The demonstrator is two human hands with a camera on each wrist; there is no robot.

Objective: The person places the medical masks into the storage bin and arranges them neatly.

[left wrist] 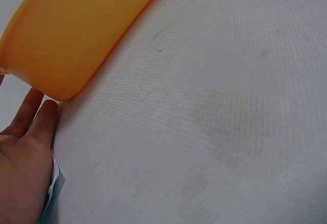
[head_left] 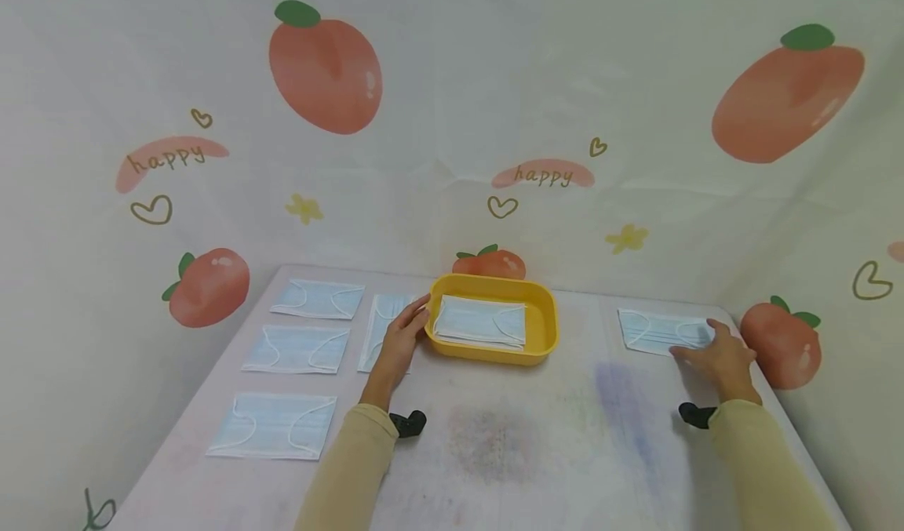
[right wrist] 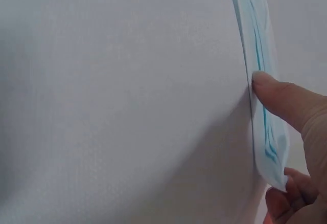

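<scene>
At the right of the table, my right hand pinches a light blue face mask with white ear loops. In the right wrist view, the thumb lies on the long edge of the mask and other fingers are at its corner. My left hand rests against the left end of a yellow plastic basket, its fingers nearly straight along the wall. Inside the basket, toward its left side, lie stacked face masks. An upright-turned mask is partly hidden behind the left hand.
Several more masks lie flat in a column at the left, among them a far mask, a middle mask and a near mask. A white printed cloth hangs behind the table and along its sides.
</scene>
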